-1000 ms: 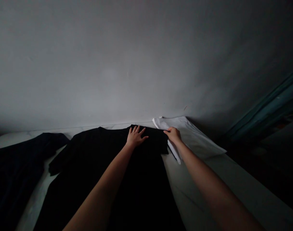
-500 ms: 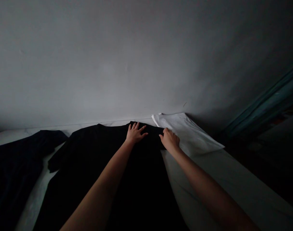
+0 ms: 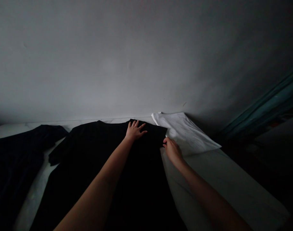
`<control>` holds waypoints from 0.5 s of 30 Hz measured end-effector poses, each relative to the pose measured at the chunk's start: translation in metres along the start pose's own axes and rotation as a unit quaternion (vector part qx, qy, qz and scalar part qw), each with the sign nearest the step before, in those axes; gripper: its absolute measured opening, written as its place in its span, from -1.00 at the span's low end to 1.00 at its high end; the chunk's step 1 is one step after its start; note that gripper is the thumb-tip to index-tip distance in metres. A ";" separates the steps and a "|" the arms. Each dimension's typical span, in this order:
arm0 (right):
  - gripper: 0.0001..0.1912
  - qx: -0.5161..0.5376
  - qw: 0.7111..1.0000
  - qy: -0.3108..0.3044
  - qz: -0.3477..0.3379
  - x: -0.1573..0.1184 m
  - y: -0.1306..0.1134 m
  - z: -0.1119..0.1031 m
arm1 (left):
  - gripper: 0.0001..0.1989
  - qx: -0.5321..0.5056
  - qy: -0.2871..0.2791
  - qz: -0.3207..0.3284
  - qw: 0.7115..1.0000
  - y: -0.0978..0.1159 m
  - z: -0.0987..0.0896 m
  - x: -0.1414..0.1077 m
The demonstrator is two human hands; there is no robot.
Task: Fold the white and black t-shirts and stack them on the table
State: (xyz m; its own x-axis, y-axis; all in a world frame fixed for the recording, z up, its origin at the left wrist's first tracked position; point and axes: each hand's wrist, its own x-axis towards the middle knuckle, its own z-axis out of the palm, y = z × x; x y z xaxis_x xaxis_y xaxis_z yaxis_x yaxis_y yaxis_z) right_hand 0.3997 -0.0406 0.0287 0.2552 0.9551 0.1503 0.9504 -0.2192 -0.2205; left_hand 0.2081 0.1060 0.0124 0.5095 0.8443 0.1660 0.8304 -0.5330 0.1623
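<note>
A black shirt [image 3: 93,154] lies spread out on a pale marbled surface [image 3: 223,179], its neckline toward the wall. My left hand [image 3: 136,130] rests flat on the shirt near the right side of the collar, fingers spread. At the edge of the right sleeve, my right hand [image 3: 171,148] pinches the black cloth between thumb and fingers. Just beyond that sleeve lies a white folded cloth [image 3: 187,131].
Left of the black shirt lies a dark navy garment [image 3: 21,154]. A grey wall [image 3: 127,64] rises behind the surface. Teal fabric [image 3: 269,102] hangs at the right, above a dark area past the surface's edge.
My right hand has moved down along the sleeve's edge, from its upper corner to lower on the opening. My left hand stays in about the same place on the shirt.
</note>
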 end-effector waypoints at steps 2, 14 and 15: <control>-0.82 -0.034 0.999 -0.011 -0.002 -0.003 -0.004 -0.003 | -0.33 -0.007 0.001 -0.003 1.000 0.001 -0.002 0.000; -0.64 0.022 0.952 0.054 -0.301 0.029 -0.100 0.014 | -0.59 -0.049 0.082 -0.124 0.988 -0.050 -0.068 -0.093; -0.64 0.031 0.950 0.020 -0.311 0.030 -0.123 0.016 | -0.61 -0.040 0.080 -0.166 0.982 -0.074 -0.080 -0.110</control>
State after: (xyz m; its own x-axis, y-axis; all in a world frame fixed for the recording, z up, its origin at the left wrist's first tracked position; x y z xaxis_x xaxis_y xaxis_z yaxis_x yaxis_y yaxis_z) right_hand 0.2879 0.0180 0.0445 -0.3451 0.8871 0.3065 0.9071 0.3991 -0.1338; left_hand 0.0725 0.0476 0.0603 0.1667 0.9563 0.2401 0.9215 -0.2377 0.3072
